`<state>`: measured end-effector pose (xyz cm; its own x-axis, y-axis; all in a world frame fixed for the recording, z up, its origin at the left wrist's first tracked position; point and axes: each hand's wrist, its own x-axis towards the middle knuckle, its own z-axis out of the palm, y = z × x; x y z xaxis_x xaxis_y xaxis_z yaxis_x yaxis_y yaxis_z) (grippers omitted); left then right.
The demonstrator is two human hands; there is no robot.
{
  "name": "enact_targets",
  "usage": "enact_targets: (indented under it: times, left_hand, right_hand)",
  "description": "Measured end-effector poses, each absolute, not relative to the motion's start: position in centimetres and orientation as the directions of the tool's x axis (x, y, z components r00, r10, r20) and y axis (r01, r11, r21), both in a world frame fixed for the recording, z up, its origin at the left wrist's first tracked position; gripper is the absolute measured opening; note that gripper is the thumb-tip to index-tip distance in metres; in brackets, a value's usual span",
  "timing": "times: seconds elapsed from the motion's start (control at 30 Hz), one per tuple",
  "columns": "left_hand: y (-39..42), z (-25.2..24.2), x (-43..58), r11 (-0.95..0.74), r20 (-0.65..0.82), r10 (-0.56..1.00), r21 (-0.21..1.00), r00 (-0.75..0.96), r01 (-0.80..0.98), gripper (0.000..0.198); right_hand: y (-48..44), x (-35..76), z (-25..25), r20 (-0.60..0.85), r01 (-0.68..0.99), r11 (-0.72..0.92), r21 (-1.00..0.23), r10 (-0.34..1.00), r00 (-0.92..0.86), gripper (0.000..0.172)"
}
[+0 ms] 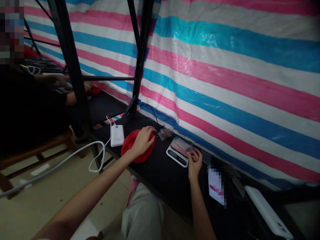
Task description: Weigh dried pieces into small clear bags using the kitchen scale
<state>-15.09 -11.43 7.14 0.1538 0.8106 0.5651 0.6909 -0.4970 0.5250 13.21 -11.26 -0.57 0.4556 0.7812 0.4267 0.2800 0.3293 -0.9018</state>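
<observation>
My left hand [144, 140] rests on a red round tray [130, 144] on the black table [160, 173], fingers curved down into it; what they hold, if anything, is hidden. My right hand [194, 160] sits at the near right corner of a small white digital scale [178, 150], fingers curled and pinched at its reflective platform. A small clear bag [165, 134] of brownish bits lies just beyond the tray, between my two hands.
A white power bank [117, 135] with a white cable [75, 156] lies left of the tray. A paper card [216, 186] and a white flat device [267, 210] lie to the right. Black frame posts [140, 63] rise behind; a striped tarp [225, 73] backs the table. Another person sits at far left.
</observation>
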Motion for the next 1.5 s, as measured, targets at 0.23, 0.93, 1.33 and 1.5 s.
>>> enact_targets:
  times: [0.23, 0.93, 1.33, 1.5]
  left_hand:
    - [-3.2, 4.8, -0.9, -0.844, 0.410, 0.514, 0.400, 0.753, 0.358, 0.073]
    - [-0.2, 5.0, 1.2, -0.617, 0.368, 0.592, 0.779, 0.717, 0.109, 0.049]
    - [-0.6, 5.0, 1.4, -0.521, 0.364, 0.673, 0.851, 0.644, 0.063, 0.044]
    - [-0.3, 5.5, 1.8, -0.615, 0.371, 0.688, 0.754, 0.623, 0.231, 0.049]
  right_hand:
    - [-11.7, 17.8, -2.3, 0.460, 0.419, 0.235, -0.877, 0.665, 0.588, 0.050]
    - [-9.4, 18.8, 4.5, 0.542, 0.666, 0.322, -0.673, 0.827, 0.148, 0.040]
    - [-10.0, 16.3, 13.3, 0.299, 0.860, 0.431, 0.273, 0.812, -0.502, 0.036]
    - [-10.3, 15.7, 13.3, 0.266, 0.821, 0.317, 0.475, 0.838, -0.477, 0.044]
